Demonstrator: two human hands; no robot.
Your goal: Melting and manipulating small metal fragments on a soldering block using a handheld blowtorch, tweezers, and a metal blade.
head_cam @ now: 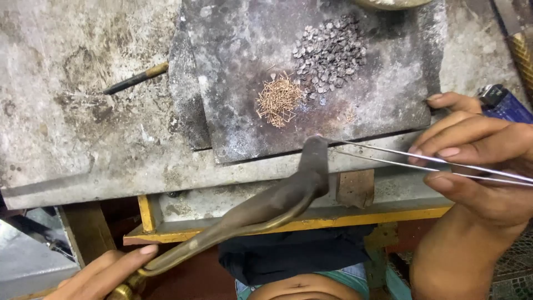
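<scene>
My right hand point(477, 161) pinches long thin metal tweezers point(388, 158), their tips reaching left to the front edge of a dark slab point(239, 83). My left hand point(105, 272) grips the brass base of a curved blowtorch pipe point(266, 208), whose dark nozzle points up at the tweezer tips. On the slab lie a small heap of thin copper-coloured wire bits point(277, 100) and a heap of tiny dark grey metal pieces point(330, 53). What sits between the tweezer tips is hidden by the nozzle.
The slab rests on a stained grey workbench point(78, 111) with a yellow-painted frame point(333, 219). A dark stick tool point(136, 79) lies left of the slab. A blue lighter point(502, 103) sits behind my right hand. A bowl rim point(391, 3) shows at top.
</scene>
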